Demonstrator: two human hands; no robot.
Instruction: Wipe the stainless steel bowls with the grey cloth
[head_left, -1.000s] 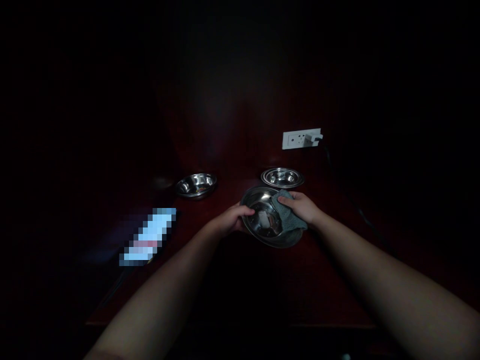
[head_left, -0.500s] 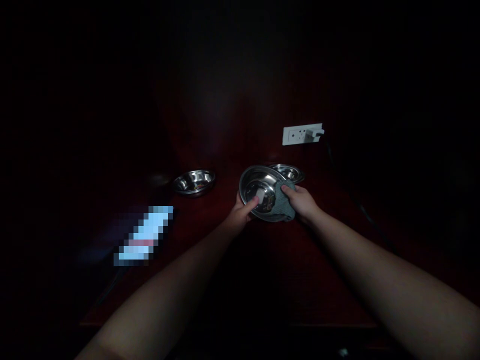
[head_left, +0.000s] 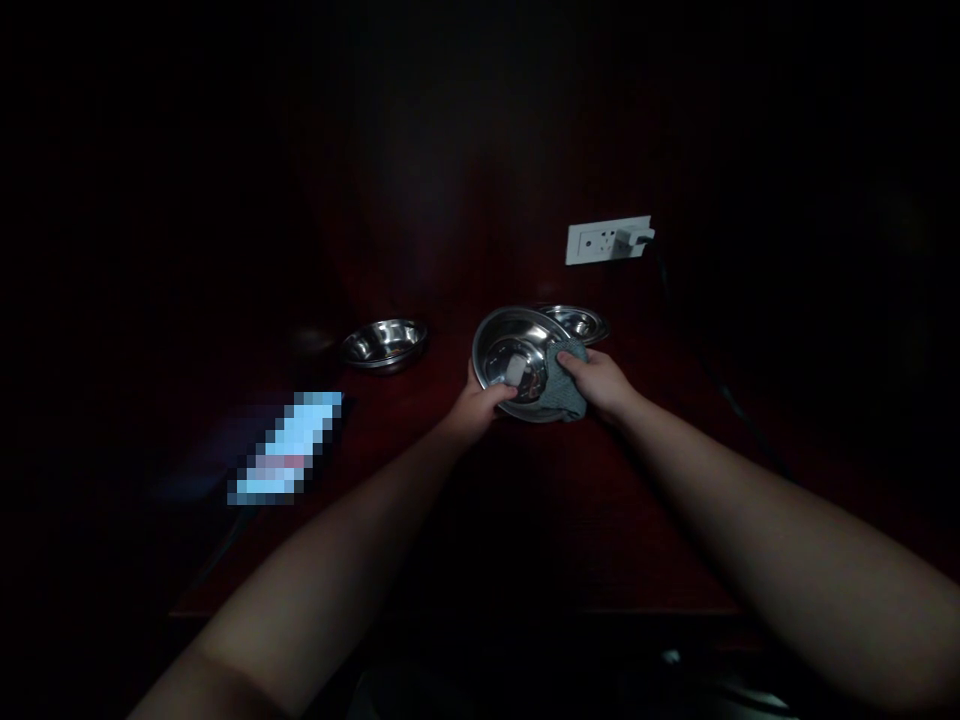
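Observation:
A shiny metal bowl (head_left: pixel 525 335) is held tilted above the table, its inside facing me. My left hand (head_left: pixel 480 402) grips its lower left rim, thumb inside and fingers behind. A pale patch, perhaps a label or a reflection, shows on the bowl's bottom. My right hand (head_left: pixel 602 384) is closed on a grey-green cloth (head_left: pixel 562 385), pressing it over the bowl's right rim with the thumb on the inner side. The right fingers behind are hidden. Partly covered by the held bowl, another metal dish (head_left: pixel 585 323) rests on the table behind it.
More metal bowls, seemingly stacked, (head_left: pixel 385 345) stand at the left on the dark red table (head_left: pixel 420 440). A lit, pixelated screen (head_left: pixel 289 450) lies nearer on the left. On the back wall is a white socket (head_left: pixel 609 240) with a plug and cable. The surroundings are very dark.
The whole scene sits slightly higher in view, as my head has tilted down. Both hands keep their hold, and the left thumb has shifted a little lower on the bowl.

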